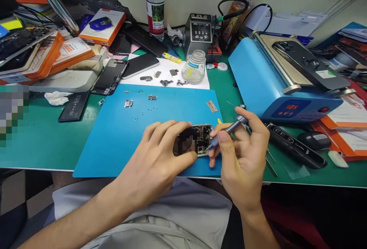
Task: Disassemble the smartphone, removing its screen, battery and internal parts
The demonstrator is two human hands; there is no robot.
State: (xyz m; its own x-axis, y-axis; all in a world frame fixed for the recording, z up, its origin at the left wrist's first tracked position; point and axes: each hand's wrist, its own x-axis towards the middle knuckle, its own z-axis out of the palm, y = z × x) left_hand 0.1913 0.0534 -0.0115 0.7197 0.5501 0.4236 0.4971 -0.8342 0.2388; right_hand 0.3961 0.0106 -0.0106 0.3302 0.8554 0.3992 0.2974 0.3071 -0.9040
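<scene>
An opened phone housing (203, 134) lies on the blue mat (114, 142) near the table's front edge, its inside facing up. My left hand (160, 161) grips it by its long edges, covering its left part. In my right hand (243, 157) is a slim grey screwdriver (229, 129), tilted, with my index finger on its end cap. Its tip reaches the lower right part of the housing; whether it sits in a screw is too small to tell. Small screws (153, 109), a metal bracket (128, 103) and a small module (153, 97) lie farther back on the mat.
A glass jar (194, 69) and small phone parts stand on white paper (169, 65) behind the mat. At right are a blue heating machine (258, 77) carrying a phone (309, 63), and a black pen-shaped tool (296, 145). A removed battery (73, 106) lies left.
</scene>
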